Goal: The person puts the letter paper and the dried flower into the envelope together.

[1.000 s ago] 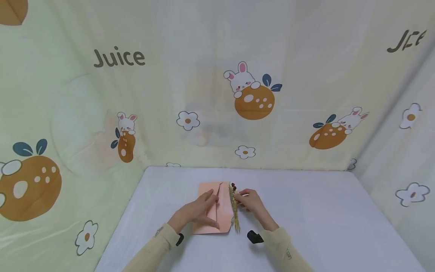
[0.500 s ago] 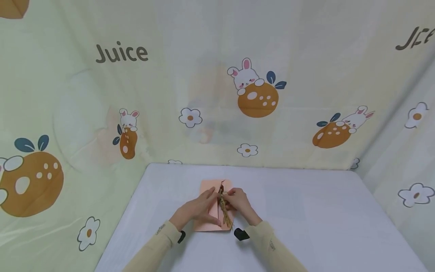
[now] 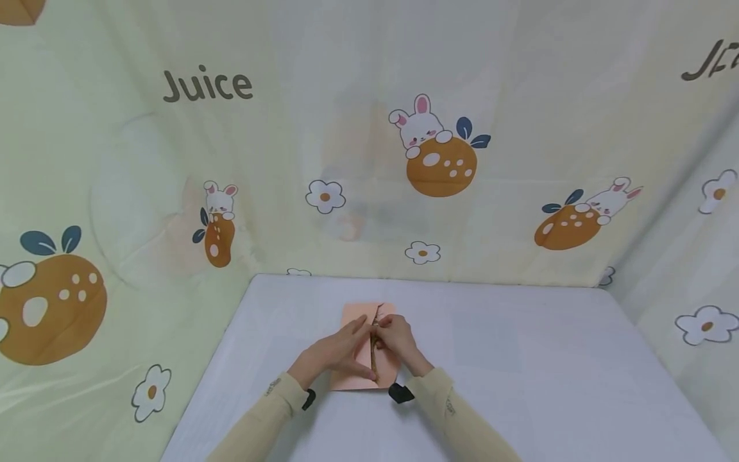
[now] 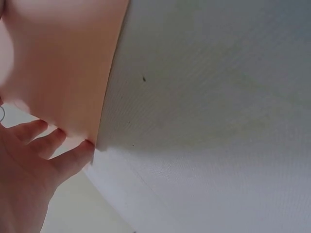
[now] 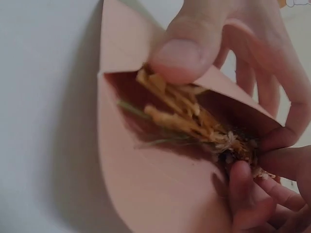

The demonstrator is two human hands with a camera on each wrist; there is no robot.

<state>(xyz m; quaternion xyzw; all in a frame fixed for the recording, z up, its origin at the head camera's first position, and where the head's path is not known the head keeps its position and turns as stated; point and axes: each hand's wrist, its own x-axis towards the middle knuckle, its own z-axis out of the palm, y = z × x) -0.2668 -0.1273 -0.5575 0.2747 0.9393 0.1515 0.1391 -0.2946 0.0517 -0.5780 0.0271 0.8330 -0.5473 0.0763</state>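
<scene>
A pink paper envelope (image 3: 355, 312) lies on the table, its slit gaping in the right wrist view. My left hand (image 3: 330, 354) rests spread across its left half, thumb and index finger at the two ends of the slit. Three fingertips (image 4: 73, 160) press near the envelope's edge in the left wrist view. My right hand (image 3: 397, 335) pinches a small dried flower bunch (image 5: 182, 116) within the opening. Straw-coloured stems point toward the left thumb (image 5: 180, 58). Right-hand fingers (image 5: 243, 189) partly cover the flower heads.
The table (image 3: 519, 359) has a pale cover. A patterned curtain (image 3: 277, 160) with rabbits, oranges and flowers hangs behind it and along both sides. Black straps show at both cuffs, one at the right wrist (image 3: 401, 393).
My right hand has carried the flower bunch left, from beside the envelope over its right half and into the slit. The left hand has stayed on the envelope.
</scene>
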